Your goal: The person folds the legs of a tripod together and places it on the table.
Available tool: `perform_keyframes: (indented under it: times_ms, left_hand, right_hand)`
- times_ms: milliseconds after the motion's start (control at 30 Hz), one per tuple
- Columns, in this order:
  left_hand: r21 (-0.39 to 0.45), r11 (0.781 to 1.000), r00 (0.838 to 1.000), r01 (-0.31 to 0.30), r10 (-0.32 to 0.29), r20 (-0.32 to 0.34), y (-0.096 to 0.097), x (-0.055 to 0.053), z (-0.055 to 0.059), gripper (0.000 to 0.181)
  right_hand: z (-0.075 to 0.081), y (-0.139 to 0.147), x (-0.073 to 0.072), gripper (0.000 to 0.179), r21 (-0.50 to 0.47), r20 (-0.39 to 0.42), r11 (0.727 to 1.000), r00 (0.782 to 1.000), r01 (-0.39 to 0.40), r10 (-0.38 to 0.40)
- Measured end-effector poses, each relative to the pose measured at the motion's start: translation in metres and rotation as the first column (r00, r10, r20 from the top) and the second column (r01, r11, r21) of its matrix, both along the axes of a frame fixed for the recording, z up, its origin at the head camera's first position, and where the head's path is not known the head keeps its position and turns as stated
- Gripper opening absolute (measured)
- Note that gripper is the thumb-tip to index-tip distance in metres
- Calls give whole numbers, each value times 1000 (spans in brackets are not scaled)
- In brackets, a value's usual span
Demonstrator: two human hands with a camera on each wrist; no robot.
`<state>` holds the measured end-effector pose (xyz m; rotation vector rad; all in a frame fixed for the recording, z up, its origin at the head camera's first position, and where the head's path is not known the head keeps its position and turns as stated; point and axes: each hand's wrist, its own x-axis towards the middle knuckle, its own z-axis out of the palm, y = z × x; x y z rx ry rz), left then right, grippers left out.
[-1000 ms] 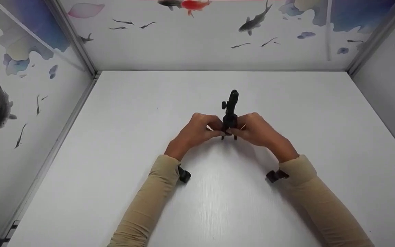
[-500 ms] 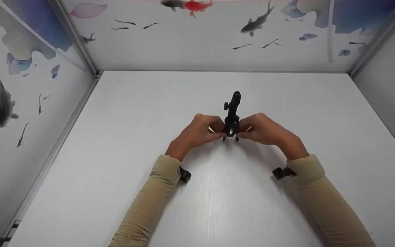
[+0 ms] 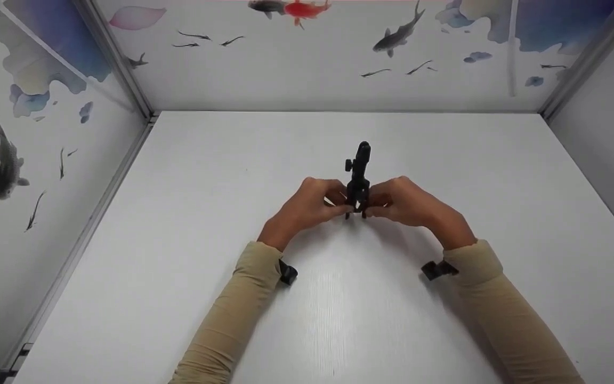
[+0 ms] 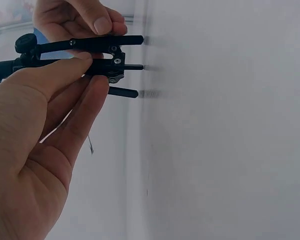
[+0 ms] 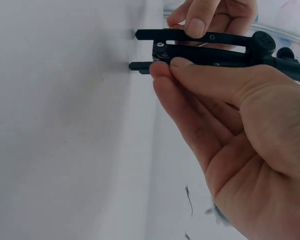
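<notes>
Grips (image 3: 309, 202) (image 3: 409, 204) pinch tripod (image 3: 360, 169) | wall (image 3: 296, 72) behind | (fingers (image 4: 94, 100) partly cover leg (image 4: 124, 92), apparently)

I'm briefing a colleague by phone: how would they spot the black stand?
Over the white table, find the left hand and right hand, beyond tan sleeves. They pinch the slim black stand between them. Unlike the black wrist cameras, it has legs and a round knob.

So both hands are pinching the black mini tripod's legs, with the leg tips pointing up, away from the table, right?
No, the leg tips of the black mini tripod point down toward the table, as the head view shows; the rest holds.
</notes>
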<state>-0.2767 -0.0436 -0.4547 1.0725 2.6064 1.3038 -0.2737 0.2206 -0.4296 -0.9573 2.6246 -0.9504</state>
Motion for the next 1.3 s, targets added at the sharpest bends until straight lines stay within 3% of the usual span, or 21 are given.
perform_keyframes:
  times_ms: [233, 533, 867, 1300]
  left_hand:
    - [-15, 1000, 1000, 10, -10, 2, -1, 0, 1, 16]
    - [-32, 999, 1000, 9, -9, -18, 0, 0, 2, 12]
    - [-1, 1000, 1000, 7, -7, -28, 3, 0, -1, 13]
    - [-17, 1000, 1000, 4, -4, -10, 4, 1, 0, 15]
  right_hand:
    - [-2, -1, 0, 14, 18, -33, 999, 999, 34, -33]
    - [-7, -7, 1, 22, 5, -49, 1000, 999, 23, -23]
    - [-5, -9, 3, 21, 10, -68, 999, 997, 31, -31]
    - [-1, -8, 4, 18, 46, -34, 999, 999, 29, -28]
